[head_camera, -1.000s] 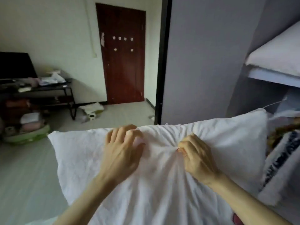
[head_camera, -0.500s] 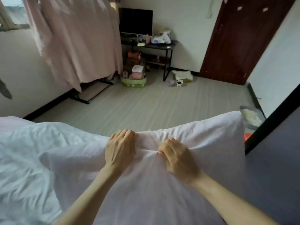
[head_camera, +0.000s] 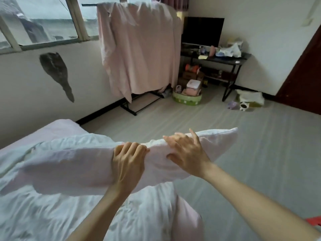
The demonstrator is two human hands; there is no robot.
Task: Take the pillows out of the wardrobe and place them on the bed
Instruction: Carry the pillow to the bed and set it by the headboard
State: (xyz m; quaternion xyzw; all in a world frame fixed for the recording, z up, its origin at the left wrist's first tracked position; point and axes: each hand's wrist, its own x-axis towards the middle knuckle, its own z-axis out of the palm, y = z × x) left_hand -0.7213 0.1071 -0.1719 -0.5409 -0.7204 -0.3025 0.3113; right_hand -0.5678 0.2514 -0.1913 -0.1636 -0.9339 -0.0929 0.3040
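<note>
The white pillow [head_camera: 83, 164] hangs in the lower middle of the frame, partly above the rumpled bed [head_camera: 43, 214] at lower left, with its right end jutting out past the mattress edge over the bare floor [head_camera: 260, 153]. The left hand [head_camera: 127, 164] has its fingers curled tight over the pillow's upper edge and pinches the cover and filling there; the right hand [head_camera: 186, 153] lies on the pillow with fingers spread and loose, the forefinger lifted, so it looks half open, steadying more than gripping. The likeliest mishap, as I judge it, is that the pillow swings or sags from the one firm hand: with the right hand slack, the overhanging end could droop and slide toward the floor rather than land on the bedding. A release from here might also drop it across the bed's corner, where it could tip off, or bunch the loose white duvet [head_camera: 52, 145] underneath. The pillow's long axis runs roughly from the left edge of the frame up toward the right, one corner aimed at the centre right of the frame, the other end low over the bed. It is seen nearly edge-on, its upper edge toward the hands. The wardrobe is out of view.
</note>
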